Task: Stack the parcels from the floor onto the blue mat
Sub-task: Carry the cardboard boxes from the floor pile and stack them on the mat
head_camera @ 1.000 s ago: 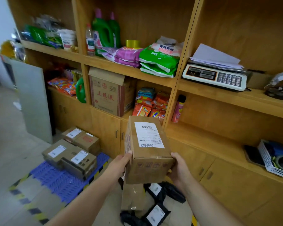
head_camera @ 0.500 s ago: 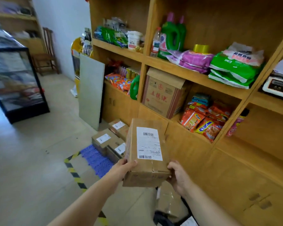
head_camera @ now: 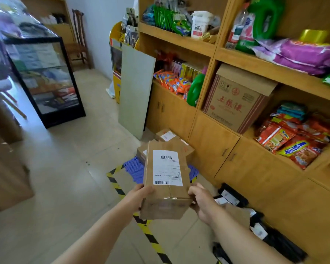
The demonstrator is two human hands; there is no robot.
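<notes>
Squarely ahead lay the mat (head_camera: 134, 169); our hands, left (head_camera: 139, 195) and right (head_camera: 202, 201), clasped the box (head_camera: 166, 180), pointing lengthwise toward it.

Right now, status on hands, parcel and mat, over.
Left hand and right hand clamp the cardboard parcel, airborne. Blue mat ahead, boxes already on it. Path open; black parcels on floor at right.
</notes>
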